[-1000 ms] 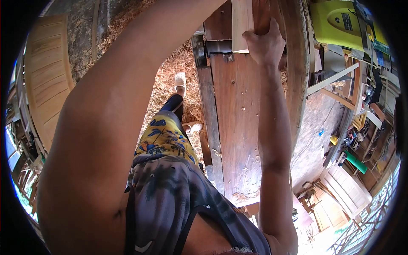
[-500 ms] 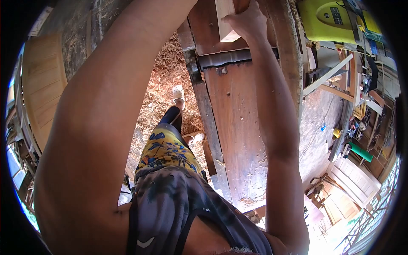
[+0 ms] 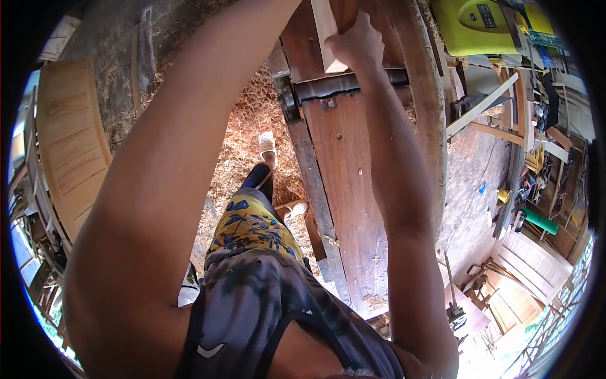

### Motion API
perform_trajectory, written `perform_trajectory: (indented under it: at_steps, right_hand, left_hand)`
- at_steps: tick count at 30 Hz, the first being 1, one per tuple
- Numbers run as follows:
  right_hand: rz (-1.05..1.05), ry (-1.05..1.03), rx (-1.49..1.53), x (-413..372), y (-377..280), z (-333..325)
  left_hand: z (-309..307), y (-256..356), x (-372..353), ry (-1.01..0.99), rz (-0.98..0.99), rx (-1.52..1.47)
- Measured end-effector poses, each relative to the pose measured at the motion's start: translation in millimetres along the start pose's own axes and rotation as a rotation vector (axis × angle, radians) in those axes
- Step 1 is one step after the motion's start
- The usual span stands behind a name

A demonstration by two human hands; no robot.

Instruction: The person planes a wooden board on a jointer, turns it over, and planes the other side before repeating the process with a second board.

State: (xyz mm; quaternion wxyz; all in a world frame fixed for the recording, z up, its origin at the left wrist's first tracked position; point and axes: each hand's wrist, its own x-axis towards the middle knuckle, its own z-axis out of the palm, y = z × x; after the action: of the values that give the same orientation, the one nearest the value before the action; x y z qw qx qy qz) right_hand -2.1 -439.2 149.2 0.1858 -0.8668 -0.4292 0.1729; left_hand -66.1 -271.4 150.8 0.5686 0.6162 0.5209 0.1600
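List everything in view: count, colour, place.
wood piece: 1, pale, top centre
bench: 1, reddish-brown, centre
bar: 1, black, across bench
case: 1, yellow-green, top right
cylinder: 1, green, right
panelled boards: at least 2, light wood, left and lower right
shavings: uncounted, tan, floor
clutter: uncounted, mixed, right
shoes: 2, whitish, on shavings
shorts: 1, yellow-blue, centre
top: 1, dark grey, bottom
right hand: 1, bare, on wood piece
left arm: 1, bare, left; left hand out of frame

Left hand apparently past top edge
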Motion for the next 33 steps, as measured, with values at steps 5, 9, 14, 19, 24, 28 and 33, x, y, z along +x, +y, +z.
perform_trajectory:
  at_steps: [5,9,14,19,24,28,33]
  right_hand:
    - [0.027,-0.012,-0.022,-57,6,2]
    - [-0.073,0.052,0.039,-135,28,10]
    - [-0.165,0.16,0.091,-270,71,6]
    - [0.086,-0.077,0.103,-421,134,-21]
    - [0.168,-0.083,0.142,-567,219,-45]
    - [0.065,0.003,0.154,-626,269,-59]
    - [0.058,-0.016,0.24,-653,309,-67]
  left_hand:
    - [6,-20,-31,0.049,-0.045,-0.02]
    - [4,-26,-54,0.086,-0.048,-0.049]
    - [5,-110,-24,0.452,0.452,-0.001]
    - [73,-89,-229,0.366,0.266,-0.223]
    - [149,-98,-373,0.267,0.178,-0.063]
    - [218,-122,-430,0.254,0.215,-0.175]
    - [248,-136,-457,0.336,0.201,0.003]
